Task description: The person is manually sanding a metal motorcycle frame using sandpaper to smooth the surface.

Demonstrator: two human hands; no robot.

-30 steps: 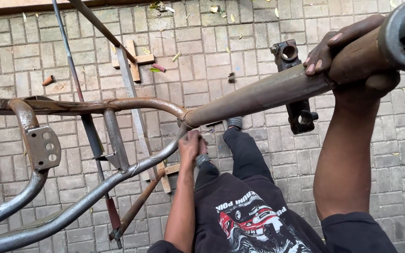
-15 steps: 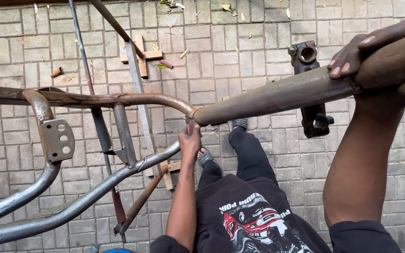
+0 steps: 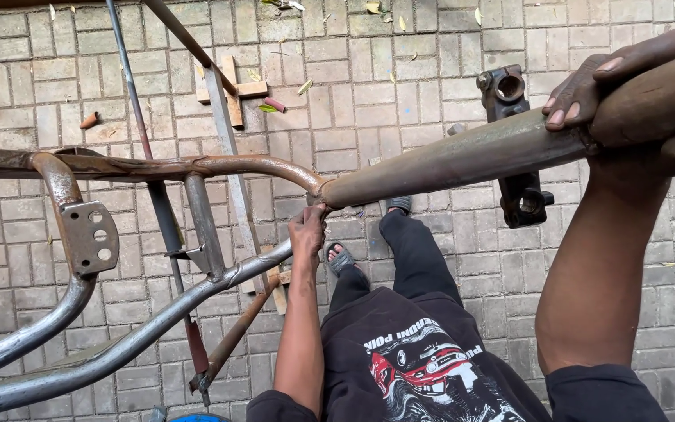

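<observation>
A rusty welded metal frame (image 3: 220, 168) hangs in front of me above a paved floor. Its thick brown tube (image 3: 462, 156) runs up to the right. My right hand (image 3: 626, 94) is wrapped around the upper end of that tube, fingers over the top. My left hand (image 3: 308, 234) reaches down to the joint where the thick tube meets the curved rusty bar and the grey lower tube (image 3: 142, 336), and its fingers touch that joint. A grey plate with three holes (image 3: 91, 238) is welded at the frame's left.
Grey paving bricks (image 3: 431, 55) cover the ground. A black metal bracket part (image 3: 517, 148) lies on them at the right. A wooden cross piece (image 3: 232, 90) and thin steel bars (image 3: 130, 94) lie at the back left. My sandalled feet (image 3: 341, 258) stand below the frame.
The view has shifted slightly; the thick tube sits lower in the picture. Both hands keep their places on the frame.
</observation>
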